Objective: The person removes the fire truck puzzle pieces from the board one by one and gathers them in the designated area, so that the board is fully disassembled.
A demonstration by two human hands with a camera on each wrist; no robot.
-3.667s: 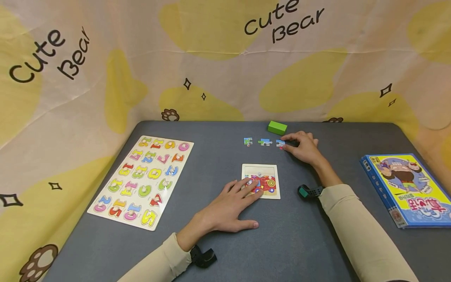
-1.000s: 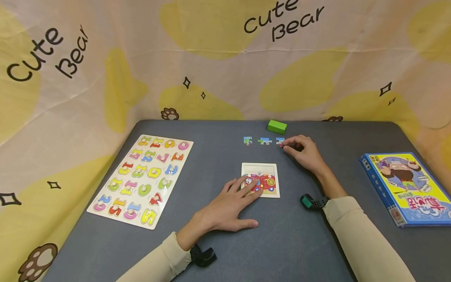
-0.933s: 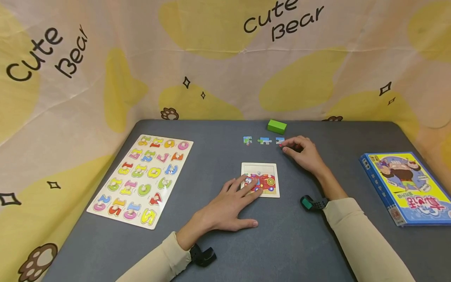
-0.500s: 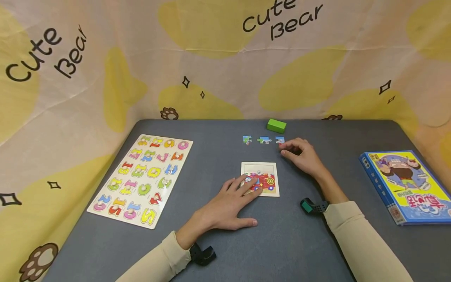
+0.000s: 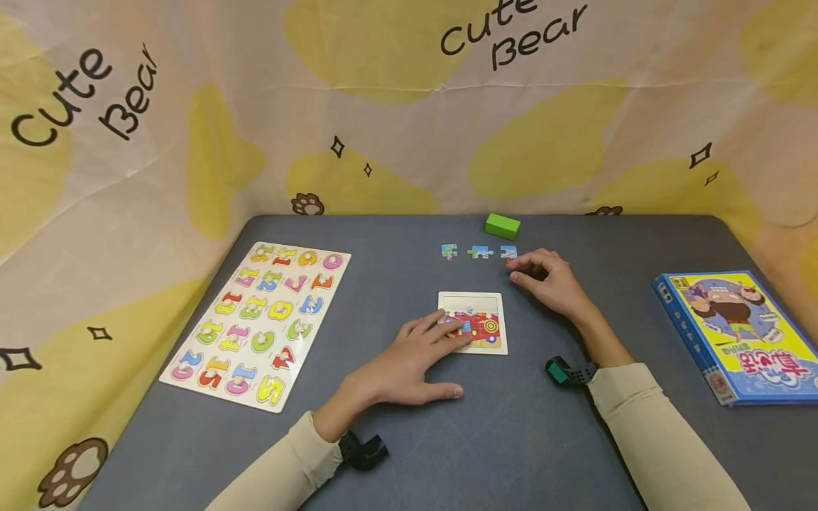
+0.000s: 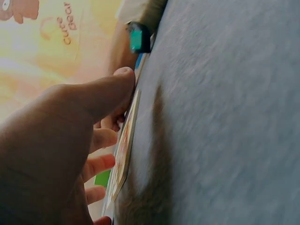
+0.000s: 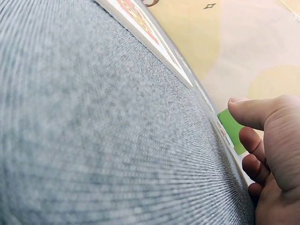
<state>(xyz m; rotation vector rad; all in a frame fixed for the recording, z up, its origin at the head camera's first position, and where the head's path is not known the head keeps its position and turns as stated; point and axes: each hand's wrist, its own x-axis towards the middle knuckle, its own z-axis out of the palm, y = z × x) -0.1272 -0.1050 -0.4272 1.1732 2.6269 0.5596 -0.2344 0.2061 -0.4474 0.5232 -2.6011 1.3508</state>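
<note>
In the head view a small puzzle board (image 5: 503,333) lies mid-table, a red vehicle picture across its lower part and a plain cream strip above. My left hand (image 5: 409,365) reaches over its left side, fingers spread and thumb out to the side. Beyond the board, three jigsaw pieces lie in a row: a left piece (image 5: 449,250), a middle piece (image 5: 479,252) and a right piece (image 5: 508,251). Beside the right piece is my right hand (image 5: 551,284), fingers loosely bent, thumb apart from them. The right wrist view shows nothing between that thumb (image 7: 248,111) and the fingers.
A green block (image 5: 502,226) sits behind the pieces near the table's far edge. On the left lies a white number-puzzle board (image 5: 281,333) full of coloured numerals. At the right is a blue and yellow box (image 5: 735,341). A printed curtain (image 5: 396,142) hangs behind the table.
The right hand has let go of the right jigsaw piece and drawn slightly back towards me. My left hand has just shifted a little left, uncovering more of the puzzle board.
</note>
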